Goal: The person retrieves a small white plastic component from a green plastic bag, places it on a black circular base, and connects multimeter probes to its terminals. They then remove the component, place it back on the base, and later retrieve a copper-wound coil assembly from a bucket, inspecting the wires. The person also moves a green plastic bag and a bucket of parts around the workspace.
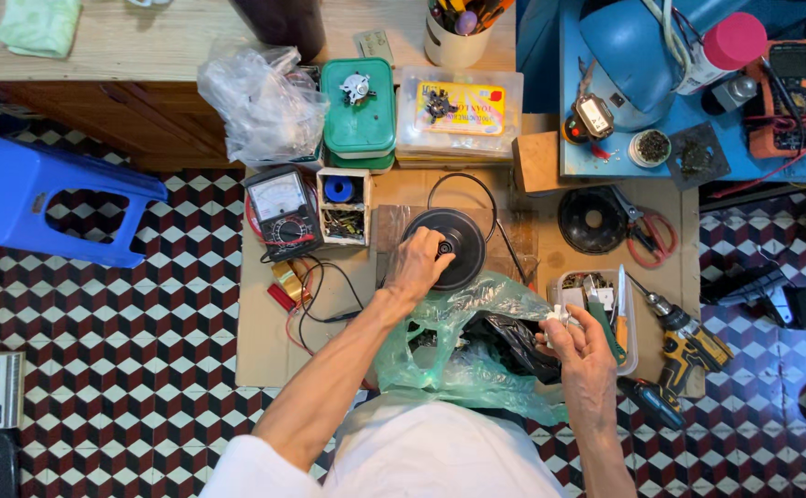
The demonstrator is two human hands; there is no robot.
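Landmark: the black round disc (453, 244) lies on the brown cardboard sheet (260, 355) spread over the checkered floor; every place below is told from it.
Blue stool: the blue plastic stool (39, 198) lies tipped on the floor, well apart to the left of the disc.
Meter: the analog meter (278, 210) with red and black leads sits left of the disc, beside the small white parts box (343, 205).
Green case: the green lidded box (358, 109) stands beyond the disc, up and to its left, next to a crumpled clear bag (260, 106).
Left hand: your left hand (417, 267) rests on the disc's near left edge, its grip curled with fingertips pressing at the centre hub.
Green bag: the thin green plastic bag (458, 346) lies just below the disc, against your lap, with dark contents inside.
Right hand: your right hand (582, 346) is below and right of the disc, its grip pinching a small white part (559, 318) between thumb and fingers.
Tray: the clear plastic tray (629, 341) of small tools sits right of the disc, just beside your right hand.
Drill: the yellow cordless drill (688, 346) lies farther right of the disc, past the tray.
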